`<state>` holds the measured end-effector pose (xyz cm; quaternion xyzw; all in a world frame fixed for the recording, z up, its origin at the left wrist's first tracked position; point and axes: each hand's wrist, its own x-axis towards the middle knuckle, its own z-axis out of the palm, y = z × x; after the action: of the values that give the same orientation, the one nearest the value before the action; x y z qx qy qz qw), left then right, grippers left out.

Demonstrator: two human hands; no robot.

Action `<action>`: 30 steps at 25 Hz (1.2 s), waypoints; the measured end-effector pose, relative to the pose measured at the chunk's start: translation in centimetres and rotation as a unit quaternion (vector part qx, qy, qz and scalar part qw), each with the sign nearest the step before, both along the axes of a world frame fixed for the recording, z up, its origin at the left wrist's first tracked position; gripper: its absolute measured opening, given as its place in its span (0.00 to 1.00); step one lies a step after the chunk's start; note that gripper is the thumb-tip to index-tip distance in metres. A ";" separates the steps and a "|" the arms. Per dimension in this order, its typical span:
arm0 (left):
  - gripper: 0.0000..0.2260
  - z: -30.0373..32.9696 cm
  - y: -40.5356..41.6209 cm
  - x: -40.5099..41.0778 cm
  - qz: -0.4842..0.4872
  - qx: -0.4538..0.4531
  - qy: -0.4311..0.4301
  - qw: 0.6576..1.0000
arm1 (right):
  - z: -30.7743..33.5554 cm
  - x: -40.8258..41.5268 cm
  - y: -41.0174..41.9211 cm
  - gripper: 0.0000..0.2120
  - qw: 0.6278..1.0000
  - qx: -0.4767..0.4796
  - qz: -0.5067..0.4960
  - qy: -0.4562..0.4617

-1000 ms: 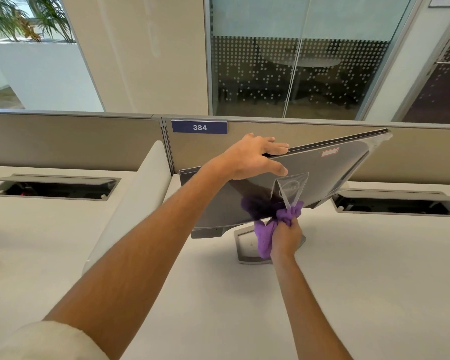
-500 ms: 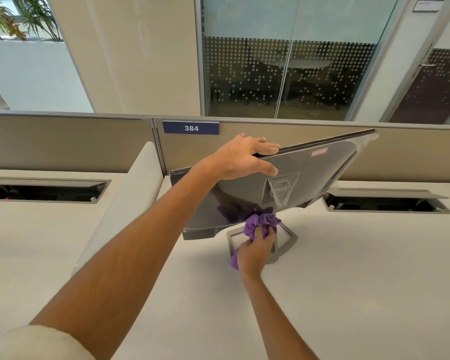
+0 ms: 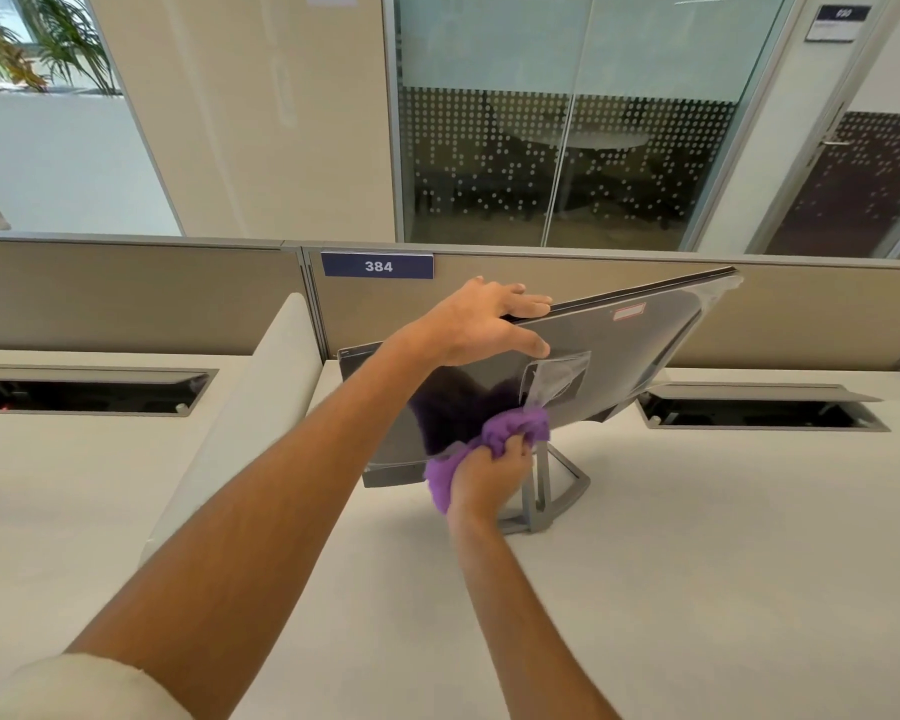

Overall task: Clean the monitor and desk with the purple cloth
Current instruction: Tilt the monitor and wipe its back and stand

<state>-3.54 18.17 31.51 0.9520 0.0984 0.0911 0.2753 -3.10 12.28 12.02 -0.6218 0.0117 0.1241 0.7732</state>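
We are holding the top edge of the monitor (image 3: 619, 356) with our left hand (image 3: 481, 324), fingers wrapped over the rim so the monitor stays tipped, and our right hand (image 3: 489, 478) is squeezed tight around the bunched-up purple cloth (image 3: 510, 431), which is pressed against the shiny dark panel low down, just above the stand (image 3: 546, 491). We think we are in the middle of wiping the monitor, with the far end of the panel still left to do. The white desk (image 3: 697, 563) looks like it has not been wiped yet, so a big part of the job is still waiting.
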 end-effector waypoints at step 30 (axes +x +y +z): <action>0.21 -0.3 -0.1 -0.1 -0.004 0.009 -0.012 1.000 | -4.7 5.8 -14.7 0.10 0.917 -0.252 0.298 0.080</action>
<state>-3.62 18.08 31.22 0.9536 0.0902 0.1026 0.2683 2.67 -2.39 7.31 -0.7590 -0.0818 0.3908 0.5144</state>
